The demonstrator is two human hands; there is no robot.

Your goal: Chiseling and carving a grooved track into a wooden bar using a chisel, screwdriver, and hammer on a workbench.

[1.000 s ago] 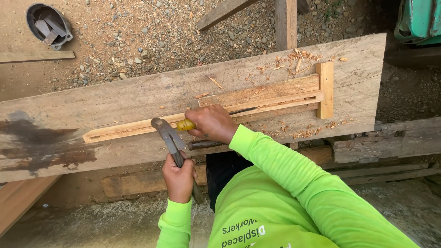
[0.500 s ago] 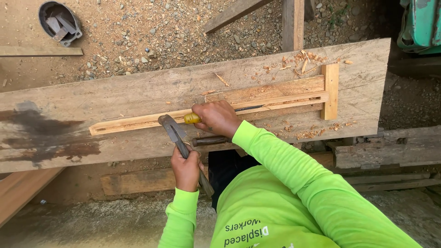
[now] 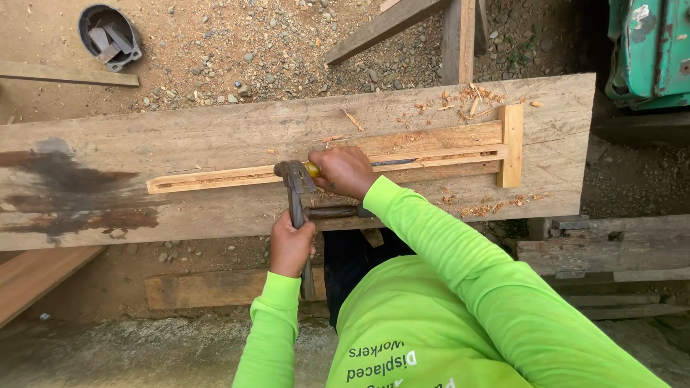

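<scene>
Left hand [image 3: 290,246] grips hammer [image 3: 295,188]; right hand [image 3: 346,171] clasps chisel [image 3: 312,169]; bucket [image 3: 109,34] holds perhaps 2 scraps.

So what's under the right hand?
The right hand grips a yellow chisel handle, with the hammer head at its end. The long slat lies beneath on the plank. The chisel's tip is hidden.
</scene>
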